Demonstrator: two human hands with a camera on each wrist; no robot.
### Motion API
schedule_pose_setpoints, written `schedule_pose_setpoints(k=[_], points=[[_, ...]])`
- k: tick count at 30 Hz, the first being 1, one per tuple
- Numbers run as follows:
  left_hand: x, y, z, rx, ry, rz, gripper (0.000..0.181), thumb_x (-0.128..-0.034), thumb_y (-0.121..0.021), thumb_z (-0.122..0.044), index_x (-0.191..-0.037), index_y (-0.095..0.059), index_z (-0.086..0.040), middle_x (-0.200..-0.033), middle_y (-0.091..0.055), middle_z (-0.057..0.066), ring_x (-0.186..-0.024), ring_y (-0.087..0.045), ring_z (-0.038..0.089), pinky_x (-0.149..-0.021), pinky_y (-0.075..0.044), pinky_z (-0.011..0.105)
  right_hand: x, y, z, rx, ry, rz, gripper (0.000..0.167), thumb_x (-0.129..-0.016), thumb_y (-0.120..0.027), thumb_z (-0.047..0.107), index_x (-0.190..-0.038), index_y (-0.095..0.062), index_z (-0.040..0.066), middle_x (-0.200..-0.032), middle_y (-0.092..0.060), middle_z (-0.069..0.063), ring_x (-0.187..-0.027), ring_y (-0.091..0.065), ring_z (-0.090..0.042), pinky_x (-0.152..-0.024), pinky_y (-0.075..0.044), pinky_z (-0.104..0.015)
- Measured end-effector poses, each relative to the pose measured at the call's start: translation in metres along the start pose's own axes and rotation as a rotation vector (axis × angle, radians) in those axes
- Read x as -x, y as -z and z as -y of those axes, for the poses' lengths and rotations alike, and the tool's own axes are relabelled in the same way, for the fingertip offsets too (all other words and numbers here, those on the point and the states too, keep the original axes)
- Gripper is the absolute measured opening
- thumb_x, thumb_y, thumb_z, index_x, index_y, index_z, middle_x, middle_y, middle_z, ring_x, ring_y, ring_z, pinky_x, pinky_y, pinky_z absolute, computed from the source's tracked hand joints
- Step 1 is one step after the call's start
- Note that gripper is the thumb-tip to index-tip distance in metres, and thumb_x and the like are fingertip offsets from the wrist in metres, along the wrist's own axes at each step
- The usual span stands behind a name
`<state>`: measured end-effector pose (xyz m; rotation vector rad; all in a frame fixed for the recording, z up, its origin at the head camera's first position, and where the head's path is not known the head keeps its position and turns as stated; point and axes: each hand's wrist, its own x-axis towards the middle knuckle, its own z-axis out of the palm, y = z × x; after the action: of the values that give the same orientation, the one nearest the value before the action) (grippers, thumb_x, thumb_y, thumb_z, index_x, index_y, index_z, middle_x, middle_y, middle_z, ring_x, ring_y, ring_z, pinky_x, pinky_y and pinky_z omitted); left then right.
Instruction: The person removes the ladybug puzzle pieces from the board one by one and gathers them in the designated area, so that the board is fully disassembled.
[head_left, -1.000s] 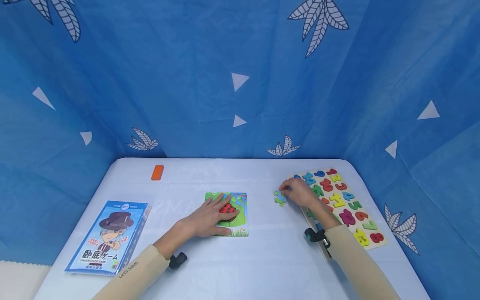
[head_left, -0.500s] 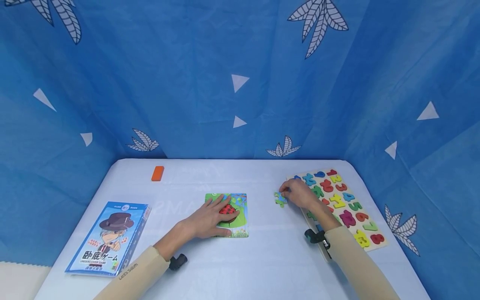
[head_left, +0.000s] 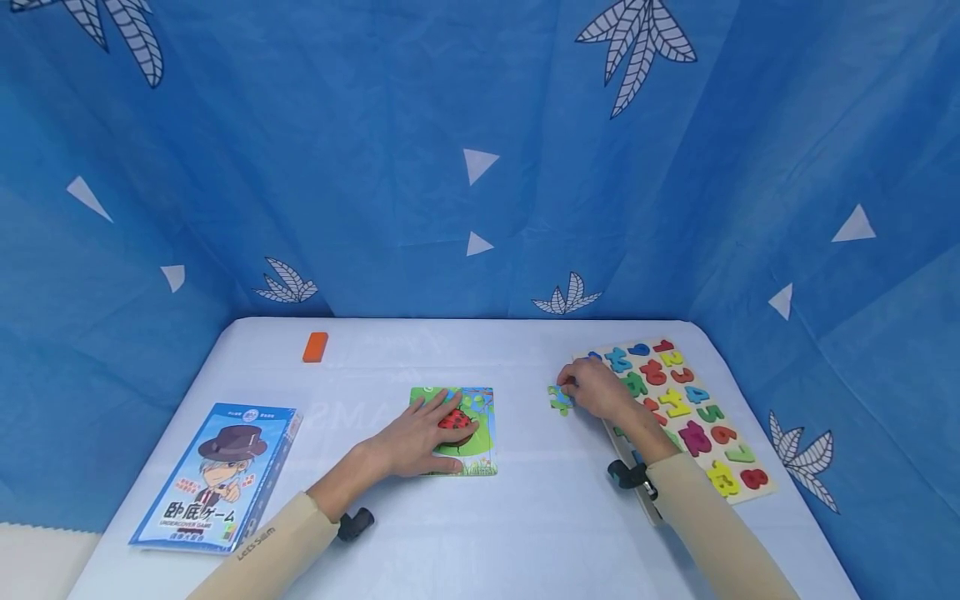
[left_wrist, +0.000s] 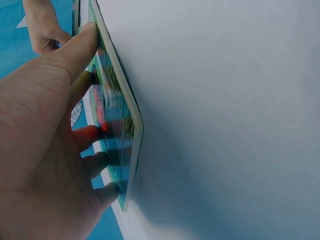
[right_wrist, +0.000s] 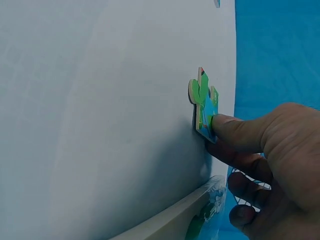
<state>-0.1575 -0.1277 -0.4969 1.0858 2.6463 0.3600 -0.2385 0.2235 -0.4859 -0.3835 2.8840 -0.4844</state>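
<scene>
A square ladybug puzzle (head_left: 480, 454) lies flat near the middle of the table. The left hand (head_left: 420, 435) rests on it with fingers spread; in the left wrist view the fingertips (left_wrist: 111, 190) of that left hand (left_wrist: 45, 130) touch the puzzle's face (left_wrist: 117, 90). To the right, the right hand (head_left: 596, 389) pinches a green and blue puzzle piece (head_left: 559, 400) at its edge. In the right wrist view, the thumb of the right hand (right_wrist: 265, 150) lies on the piece (right_wrist: 204, 107), the forefinger is beneath it, and the other fingers are curled.
A board of colored numbers (head_left: 738, 429) lies at the right, partly under the right forearm. A blue game box (head_left: 217, 475) lies at the left, and an orange block (head_left: 315, 347) at the back left. Blue cloth (head_left: 390, 167) hangs behind and beside the white table (head_left: 480, 542).
The puzzle piece has turned slightly in the right hand, which has shifted a little left. The left hand stays on the ladybug puzzle.
</scene>
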Motion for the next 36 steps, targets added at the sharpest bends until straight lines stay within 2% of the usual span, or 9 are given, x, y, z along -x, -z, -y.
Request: schedule_pose_setpoints(k=[10,19,29,36], points=[[-0.0003,0.0016,-0.0001,-0.007,0.001,0.012,0.066,-0.0965,-0.055,-0.060,-0.155,-0.040,-0.033,-0.167,-0.014,0.017,-0.153,-0.011,0.043,-0.115,-0.021,0.068,0.0007,0.0009,-0.0003,0.021,0.042,-0.019,0.009,-0.094,-0.071,0.009,-0.097,-0.075,0.017,-0.091,-0.063,0.003,-0.094,-0.054,-0.021,-0.094,-0.048,-0.045],[-0.0015,0.0021,0.0005,-0.016,0.000,0.019,0.067,-0.0969,-0.053,-0.061,-0.156,-0.039,-0.033,-0.167,-0.013,0.017,-0.153,-0.011,0.042,-0.115,-0.021,0.068,-0.0014,0.0001,-0.0010,0.049,0.035,-0.018,0.010,-0.095,-0.069,0.009,-0.097,-0.074,0.017,-0.093,-0.065,0.002,-0.096,-0.053,-0.022,-0.094,-0.047,-0.044],[-0.0039,0.0031,0.0011,-0.025,0.013,-0.015,0.068,-0.0945,-0.057,-0.062,-0.154,-0.042,-0.033,-0.167,-0.019,0.015,-0.153,-0.014,0.039,-0.116,-0.023,0.065,-0.0018,-0.0004,-0.0010,0.059,0.042,-0.031,0.010,-0.095,-0.069,0.009,-0.097,-0.074,0.018,-0.094,-0.065,0.002,-0.096,-0.054,-0.023,-0.095,-0.047,-0.045],[0.0012,0.0037,0.0026,-0.023,0.015,-0.043,0.066,-0.0952,-0.061,-0.056,-0.153,-0.045,-0.029,-0.165,-0.025,0.016,-0.153,-0.017,0.037,-0.117,-0.025,0.061,-0.0004,-0.0005,0.0011,0.035,0.027,-0.017,0.009,-0.097,-0.067,0.014,-0.100,-0.074,0.019,-0.099,-0.067,0.001,-0.102,-0.055,-0.023,-0.101,-0.046,-0.047]])
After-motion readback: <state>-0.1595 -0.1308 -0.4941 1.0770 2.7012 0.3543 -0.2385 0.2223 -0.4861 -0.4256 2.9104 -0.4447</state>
